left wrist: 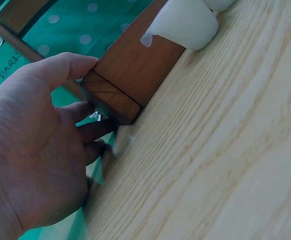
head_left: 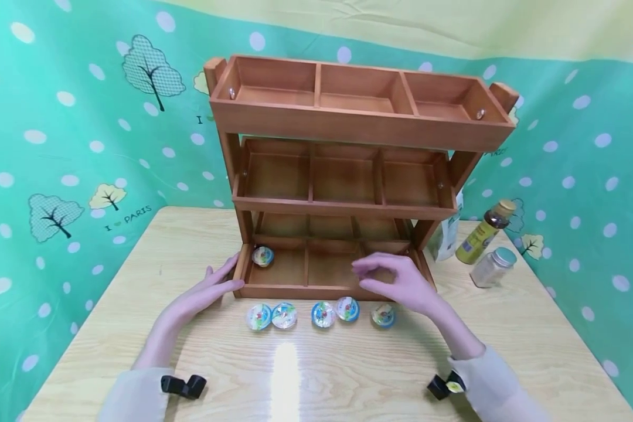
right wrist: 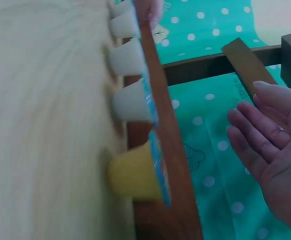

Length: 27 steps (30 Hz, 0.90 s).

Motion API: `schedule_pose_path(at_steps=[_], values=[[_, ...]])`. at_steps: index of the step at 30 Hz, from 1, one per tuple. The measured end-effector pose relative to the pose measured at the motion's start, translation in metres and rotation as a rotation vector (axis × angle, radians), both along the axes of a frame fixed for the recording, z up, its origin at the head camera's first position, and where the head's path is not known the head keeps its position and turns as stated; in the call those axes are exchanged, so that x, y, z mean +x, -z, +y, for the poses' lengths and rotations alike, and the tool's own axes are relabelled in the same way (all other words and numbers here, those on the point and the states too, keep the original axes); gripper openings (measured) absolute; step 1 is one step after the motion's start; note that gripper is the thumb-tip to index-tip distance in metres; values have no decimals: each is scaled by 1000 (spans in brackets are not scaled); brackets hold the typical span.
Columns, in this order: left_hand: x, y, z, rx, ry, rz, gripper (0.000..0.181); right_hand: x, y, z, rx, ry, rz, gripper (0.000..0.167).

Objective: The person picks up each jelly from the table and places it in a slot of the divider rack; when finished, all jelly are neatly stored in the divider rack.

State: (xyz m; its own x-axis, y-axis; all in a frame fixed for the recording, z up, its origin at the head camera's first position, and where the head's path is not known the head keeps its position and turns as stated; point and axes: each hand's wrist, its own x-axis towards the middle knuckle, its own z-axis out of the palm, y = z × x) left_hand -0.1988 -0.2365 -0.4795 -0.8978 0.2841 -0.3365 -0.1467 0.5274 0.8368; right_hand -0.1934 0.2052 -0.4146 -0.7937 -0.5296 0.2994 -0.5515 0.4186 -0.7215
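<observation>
A brown wooden tiered rack [head_left: 361, 126] stands on the table. My left hand [head_left: 206, 293] holds the left front corner of its lowest tier, thumb [left wrist: 78, 65] at the front and fingers along the side. Above the right part of that tier hovers my right hand [head_left: 401, 280], its fingers loosely bent and nothing in them. Several small lidded cups line up before the rack, among them a white cup [head_left: 323, 315] and, nearest my right hand, a yellow cup [right wrist: 138, 172]. Another lidded cup [head_left: 262, 256] sits in the lowest tier's left compartment.
Right of the rack stand a bottle [head_left: 482, 234] with dark contents and a yellow label, and a clear jar [head_left: 493, 268] with a teal lid. A pale bag [head_left: 445, 237] is partly hidden behind the rack. A dotted green cloth [head_left: 84, 146] hangs around the table.
</observation>
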Motion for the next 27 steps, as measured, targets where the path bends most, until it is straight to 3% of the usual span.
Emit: schedule_pose_path(at_steps=[9,13,18,27], values=[[-1,-2,3,9,4,4,84,20,20,36,135,-89,-15,36],[0,0,2,2,-6,-4,83,19,19,42,268,-121,-9,43],[1,2,1,-8,-3,16,82,16,20,45,395,-171,-64,52],[0,2,0,-7,-5,11,81,15,27,46,478,-153,-84,56]])
